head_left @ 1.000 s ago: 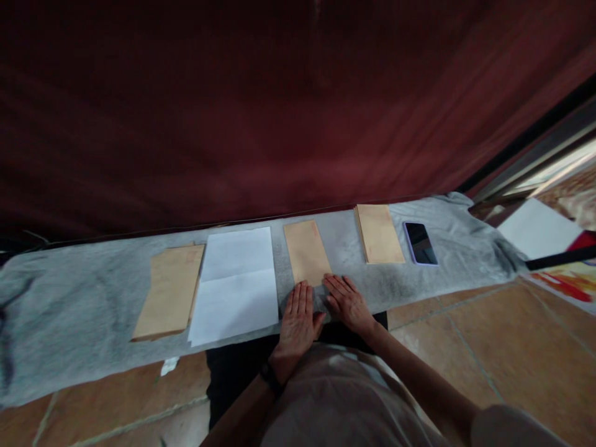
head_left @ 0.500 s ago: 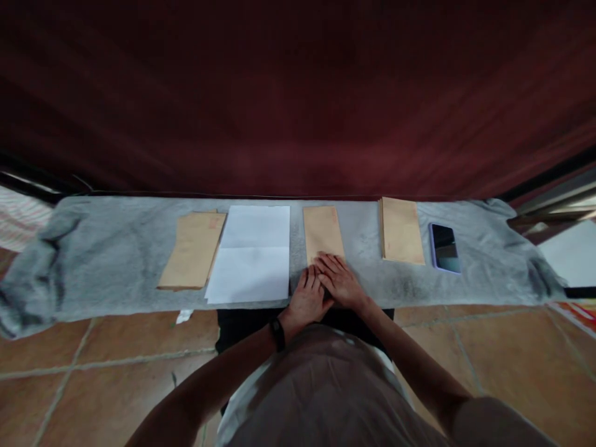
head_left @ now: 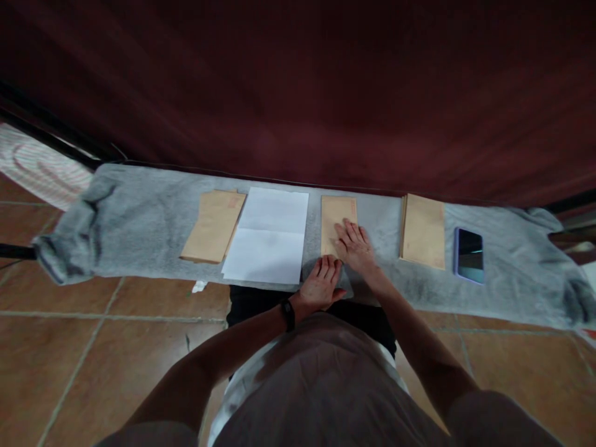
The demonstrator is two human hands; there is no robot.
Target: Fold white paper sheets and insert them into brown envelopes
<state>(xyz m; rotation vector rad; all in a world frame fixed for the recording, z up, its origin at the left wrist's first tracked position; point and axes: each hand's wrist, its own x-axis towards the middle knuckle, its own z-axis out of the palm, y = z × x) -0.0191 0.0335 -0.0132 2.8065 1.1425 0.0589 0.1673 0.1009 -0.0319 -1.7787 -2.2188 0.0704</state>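
Note:
A single brown paper envelope (head_left: pixel 331 217) lies upright in front of me on the grey cloth, with small red print near its top right. Across its right side rests my right hand (head_left: pixel 355 246), palm down with the fingers stretched out. My left hand (head_left: pixel 320 285) touches the envelope's near edge, fingers extended and lying flat; a dark band circles that wrist. Left of the envelope sit white paper sheets (head_left: pixel 270 239) with a crease across the middle.
Brown envelopes (head_left: pixel 215 223) are stacked at the left, partly beside the sheets. Another envelope stack (head_left: pixel 423 231) lies to the right, then a phone (head_left: pixel 469 254) in a purple case. A grey cloth (head_left: pixel 149 217) covers the narrow surface; a dark red curtain (head_left: pixel 298 149) hangs behind.
My right hand has slid up the envelope, away from my left hand, which stays at the near edge. The camera view has tilted and shifted.

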